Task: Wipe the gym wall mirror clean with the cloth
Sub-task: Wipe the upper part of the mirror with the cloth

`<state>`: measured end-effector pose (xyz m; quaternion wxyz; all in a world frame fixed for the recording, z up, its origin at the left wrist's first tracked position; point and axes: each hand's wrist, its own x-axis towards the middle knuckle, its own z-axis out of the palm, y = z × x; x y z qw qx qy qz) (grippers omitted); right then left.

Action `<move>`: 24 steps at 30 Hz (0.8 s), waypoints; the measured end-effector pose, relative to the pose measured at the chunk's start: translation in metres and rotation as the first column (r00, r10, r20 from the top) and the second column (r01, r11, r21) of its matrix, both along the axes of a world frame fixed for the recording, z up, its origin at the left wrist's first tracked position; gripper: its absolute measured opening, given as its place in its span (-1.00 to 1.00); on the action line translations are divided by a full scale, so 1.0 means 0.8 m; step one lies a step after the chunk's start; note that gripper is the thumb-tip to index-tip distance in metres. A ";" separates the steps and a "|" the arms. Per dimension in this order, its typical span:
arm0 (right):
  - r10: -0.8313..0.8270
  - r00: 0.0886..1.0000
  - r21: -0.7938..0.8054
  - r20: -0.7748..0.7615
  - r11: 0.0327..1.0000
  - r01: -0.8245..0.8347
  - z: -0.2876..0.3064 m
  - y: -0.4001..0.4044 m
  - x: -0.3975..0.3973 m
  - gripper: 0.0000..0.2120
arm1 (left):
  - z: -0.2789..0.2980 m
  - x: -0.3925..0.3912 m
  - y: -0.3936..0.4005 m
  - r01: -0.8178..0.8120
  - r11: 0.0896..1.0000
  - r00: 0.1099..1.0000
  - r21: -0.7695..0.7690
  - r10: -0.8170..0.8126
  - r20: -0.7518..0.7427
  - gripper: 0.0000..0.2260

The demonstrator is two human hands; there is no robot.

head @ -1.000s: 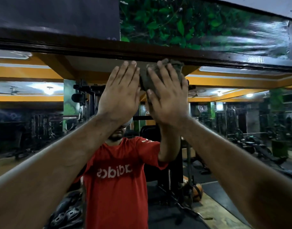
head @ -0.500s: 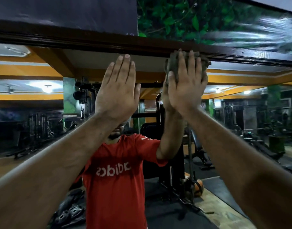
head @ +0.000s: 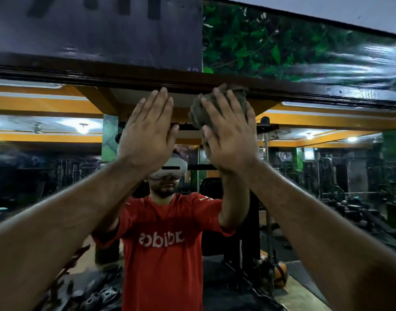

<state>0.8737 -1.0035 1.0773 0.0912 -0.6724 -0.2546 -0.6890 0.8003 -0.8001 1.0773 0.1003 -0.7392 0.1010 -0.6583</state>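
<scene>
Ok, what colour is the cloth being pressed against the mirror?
The cloth is dark grey-brown, seen best in the head view, under the right hand.

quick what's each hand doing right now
Left hand: open, fingers straight, flat against the mirror, holding nothing.
Right hand: open, straight fingers pressing the cloth to the mirror.

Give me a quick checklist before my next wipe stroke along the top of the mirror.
1. Cloth under the right hand, pressed toward the mirror: ok.
2. Right fingers straight over the cloth: ok.
3. Left hand flat, holding nothing: ok.
4. Cloth near the dark top frame: ok.
5. Cloth bunched, not spread flat: not ok.
6. Streaks left on the glass: cannot tell.
</scene>
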 end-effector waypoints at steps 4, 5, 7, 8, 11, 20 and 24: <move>0.026 0.997 0.232 -0.076 0.973 -0.008 -0.009 0.034 -0.011 -0.40 | -0.006 0.009 0.000 -0.040 0.999 0.999 0.031 0.039 0.034 -0.44; 0.029 0.999 0.123 -0.040 0.992 -0.024 -0.017 0.043 -0.015 -0.41 | -0.006 0.009 0.000 -0.028 0.999 0.999 0.029 0.027 0.044 -0.44; 0.026 0.999 -0.067 0.023 0.997 -0.024 -0.020 0.036 -0.011 -0.42 | -0.004 0.008 0.001 -0.017 1.000 0.999 0.024 0.016 0.041 -0.45; 0.029 0.999 -0.046 0.040 0.999 -0.027 -0.014 0.025 -0.005 -0.43 | -0.004 0.007 0.002 -0.022 1.000 0.999 0.020 0.022 0.031 -0.45; 0.040 0.999 0.279 -0.008 0.960 -0.036 -0.002 0.026 0.000 -0.45 | -0.008 0.008 0.002 -0.038 0.999 0.999 0.020 0.038 0.002 -0.45; 0.064 0.996 0.312 -0.067 0.949 -0.040 -0.004 0.043 -0.008 -0.42 | -0.009 -0.023 0.019 0.018 0.997 0.999 -0.072 -0.020 -0.026 -0.45; 0.025 0.999 -0.038 0.022 0.999 -0.024 -0.015 0.077 -0.023 -0.39 | -0.013 -0.020 0.043 -0.041 0.996 0.999 -0.074 0.038 -0.039 -0.41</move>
